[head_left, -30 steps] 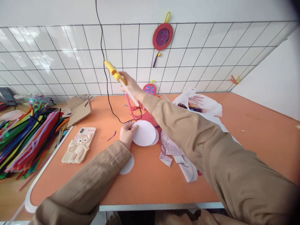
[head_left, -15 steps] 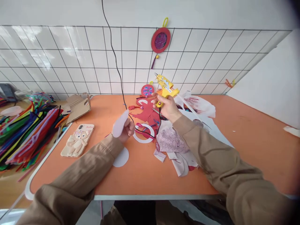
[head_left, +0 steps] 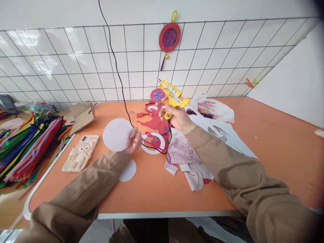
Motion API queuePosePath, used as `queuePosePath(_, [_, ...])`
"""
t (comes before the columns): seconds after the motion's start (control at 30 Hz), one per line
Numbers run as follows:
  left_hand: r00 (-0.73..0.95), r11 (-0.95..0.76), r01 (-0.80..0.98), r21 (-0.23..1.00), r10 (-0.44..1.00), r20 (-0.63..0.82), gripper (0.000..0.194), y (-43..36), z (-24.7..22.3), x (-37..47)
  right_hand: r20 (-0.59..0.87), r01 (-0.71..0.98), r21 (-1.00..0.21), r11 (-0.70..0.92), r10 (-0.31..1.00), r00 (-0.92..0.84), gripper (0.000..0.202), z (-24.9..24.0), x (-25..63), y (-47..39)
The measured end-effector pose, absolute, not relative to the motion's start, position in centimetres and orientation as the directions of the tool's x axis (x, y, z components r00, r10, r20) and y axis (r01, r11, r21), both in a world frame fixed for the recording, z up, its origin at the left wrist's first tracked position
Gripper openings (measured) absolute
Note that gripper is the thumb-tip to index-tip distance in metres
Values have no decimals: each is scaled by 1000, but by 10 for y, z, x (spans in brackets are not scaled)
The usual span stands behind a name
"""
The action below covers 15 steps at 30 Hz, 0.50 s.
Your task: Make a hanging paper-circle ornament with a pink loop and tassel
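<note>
My left hand pinches the right edge of a white paper disc, its flat face turned toward me above the table. Beneath my left wrist lies a second white disc, partly hidden by the sleeve. In my right hand is a yellow hot glue gun, its metal nozzle pointing up and left, with a clear glue stick trailing from the back. Between the hands, a white paper ring rests over red scraps on the orange table.
A phone in a bear case and cardboard lie left, beside many coloured pipe cleaners. Printed fabric and papers spread under my right arm. A black cord hangs down to the table. A red round ornament hangs on the tiled wall.
My left hand has turned the white disc from nearly edge-on to face me. The glue gun appears slightly farther left and still points up-left. The camera view has shifted a little.
</note>
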<state>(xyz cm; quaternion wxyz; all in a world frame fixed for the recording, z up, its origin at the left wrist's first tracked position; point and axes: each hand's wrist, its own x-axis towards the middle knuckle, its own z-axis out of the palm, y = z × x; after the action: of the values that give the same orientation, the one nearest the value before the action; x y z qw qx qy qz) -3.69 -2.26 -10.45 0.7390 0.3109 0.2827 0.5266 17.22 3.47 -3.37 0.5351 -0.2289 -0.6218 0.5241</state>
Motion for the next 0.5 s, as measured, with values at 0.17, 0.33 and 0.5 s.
queuePosePath(0.17, [277,251,-551,796,955,-109,52,-27,-101,-35,422,-300,-897,323,829,-368,45,-30,171,29])
queuePosePath(0.33, [125,155,-512,845,987,-105,40,-27,-94,-29,398,-235,-916,326,820,-412,48,-29,173,28])
queuePosePath(0.5, [-305,-197,-312,929,947,98,41,-26,-92,-27,306,-155,-952,265,859,-411,46,-26,176,29])
